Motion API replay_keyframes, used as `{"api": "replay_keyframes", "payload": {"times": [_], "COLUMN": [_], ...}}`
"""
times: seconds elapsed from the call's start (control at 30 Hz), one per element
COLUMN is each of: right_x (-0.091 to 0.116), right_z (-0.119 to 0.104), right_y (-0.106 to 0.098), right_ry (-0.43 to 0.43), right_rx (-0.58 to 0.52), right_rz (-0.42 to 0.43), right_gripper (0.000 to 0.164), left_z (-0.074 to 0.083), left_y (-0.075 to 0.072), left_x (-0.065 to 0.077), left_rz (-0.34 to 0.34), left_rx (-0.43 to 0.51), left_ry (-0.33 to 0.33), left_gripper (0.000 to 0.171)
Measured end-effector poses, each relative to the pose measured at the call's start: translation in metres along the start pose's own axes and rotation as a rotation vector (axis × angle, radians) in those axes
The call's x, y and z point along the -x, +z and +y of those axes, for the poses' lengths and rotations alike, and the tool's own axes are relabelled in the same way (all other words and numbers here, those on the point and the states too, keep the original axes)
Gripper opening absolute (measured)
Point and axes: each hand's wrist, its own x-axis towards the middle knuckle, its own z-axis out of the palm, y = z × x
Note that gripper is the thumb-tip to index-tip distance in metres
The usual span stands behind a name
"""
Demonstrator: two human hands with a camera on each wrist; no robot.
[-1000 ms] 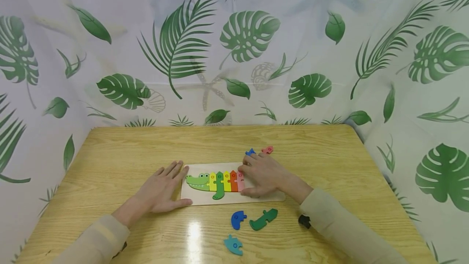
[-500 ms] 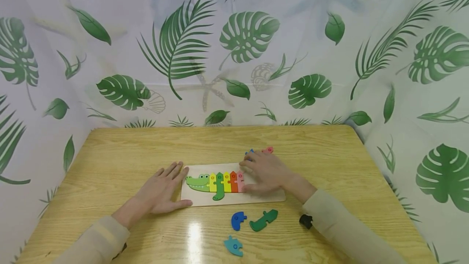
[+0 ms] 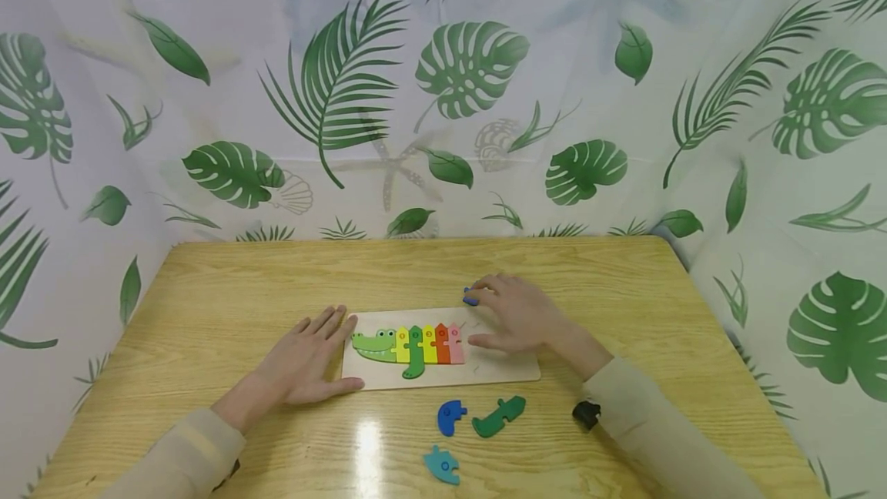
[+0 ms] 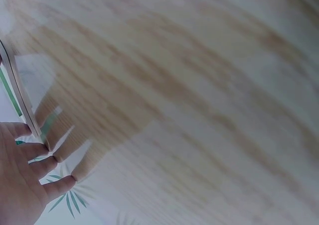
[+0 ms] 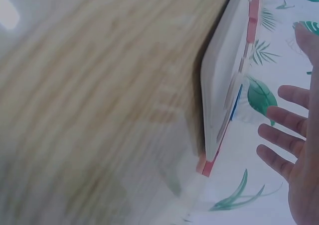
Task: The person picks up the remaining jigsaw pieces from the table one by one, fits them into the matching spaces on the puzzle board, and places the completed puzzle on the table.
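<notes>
Head view: left hand (image 3: 305, 362), fingers spread, touches puzzle board (image 3: 443, 376) at nine-o'clock edge, presumably steadying it. Right hand (image 3: 516, 318), thumb well apart from fingers, apparently grips nothing; hangs over three-o'clock end, near blue piece (image 3: 470, 301) at board's one o'clock. Right wrist view alone shows pinkish-red piece (image 5: 206, 166) past board.

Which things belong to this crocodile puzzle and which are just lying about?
Puzzle, it seems: board, fitted pieces, dark blue piece, dark green piece, light blue piece, blue piece by the right hand, loose pink piece.

Just around: table, leafy backdrop, black object.
</notes>
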Motion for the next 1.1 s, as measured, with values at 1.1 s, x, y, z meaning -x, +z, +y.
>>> {"api": "replay_keyframes", "payload": {"times": [1.1], "right_x": [0.007], "right_z": [0.041], "right_y": [-0.004], "right_ry": [0.176], "right_rx": [0.046], "right_rz": [0.048], "right_gripper": [0.080], "left_z": [0.000], "left_y": [0.000], "left_x": [0.000], "left_rz": [-0.004], "left_rx": [0.003], "left_ry": [0.002], "left_gripper": [0.104]}}
